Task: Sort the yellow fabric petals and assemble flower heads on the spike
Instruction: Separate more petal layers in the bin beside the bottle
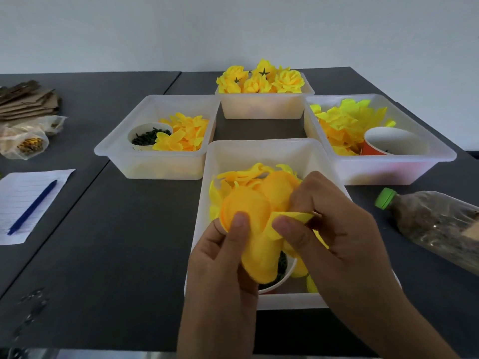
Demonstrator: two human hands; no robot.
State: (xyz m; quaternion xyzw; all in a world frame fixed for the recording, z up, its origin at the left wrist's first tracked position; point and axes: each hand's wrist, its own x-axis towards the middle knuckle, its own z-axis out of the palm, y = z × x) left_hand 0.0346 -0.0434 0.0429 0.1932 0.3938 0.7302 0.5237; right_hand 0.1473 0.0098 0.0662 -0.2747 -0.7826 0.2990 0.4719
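1. While both hands are working at the 6 o'clock edge of the view, the left hand point(223, 257) is pinching a stack of rounded orange-yellow petals point(248, 216), thumb pressing on the front lobe and fingers curling behind.
2. The right hand point(334, 229) is pinching a folded yellow petal piece point(295, 217) between thumb and fingers, touching the stack's right side.
3. Both pieces are hovering over the near tray point(259, 149), which is holding loose petals and, under the hands, a paper cup point(281, 279) of dark green bits.
4. The trays are sitting on a dark grey tabletop point(124, 242); a seam is running from 12 toward 8 o'clock, marking a second adjoining table.
5. At 10 o'clock a left tray point(155, 161) is holding yellow petals and a white cup of dark green pieces.
6. At 12 o'clock a far tray point(263, 107) is carrying finished yellow flower heads point(259, 79), two showing green star calyxes.
7. At 2 o'clock a right tray point(383, 167) is holding brighter yellow petals and an orange-sided cup point(388, 141).
8. At 3 o'clock a plastic bottle point(435, 221) with a green cap is lying on its side.
9. At 9 o'clock a lined sheet point(18, 200) is lying with a blue pen point(33, 207) on it; behind it, plastic bags point(26, 141) and flattened cardboard point(28, 99).
10. A plain pale wall point(233, 29) is filling the background.
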